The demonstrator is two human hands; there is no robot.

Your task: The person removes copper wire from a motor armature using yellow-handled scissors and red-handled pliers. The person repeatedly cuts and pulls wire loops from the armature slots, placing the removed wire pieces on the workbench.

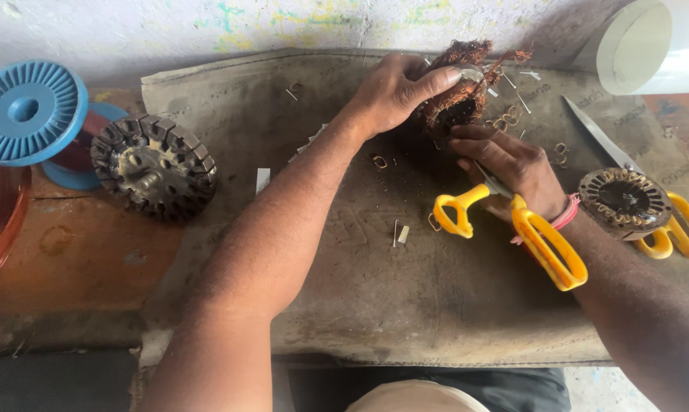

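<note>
At the far edge of the grey mat [375,290], the left hand [394,91] closes its grip on the copper-wound stator [462,103], while the right hand [512,168], clasping yellow scissors [539,236], should cut windings in small, steady bites.

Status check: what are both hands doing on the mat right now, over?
Left hand grips the copper-wound stator. Right hand works yellow-handled scissors at its lower edge. Wire clippings scattered close by; bare stator core apart, far left.
</note>
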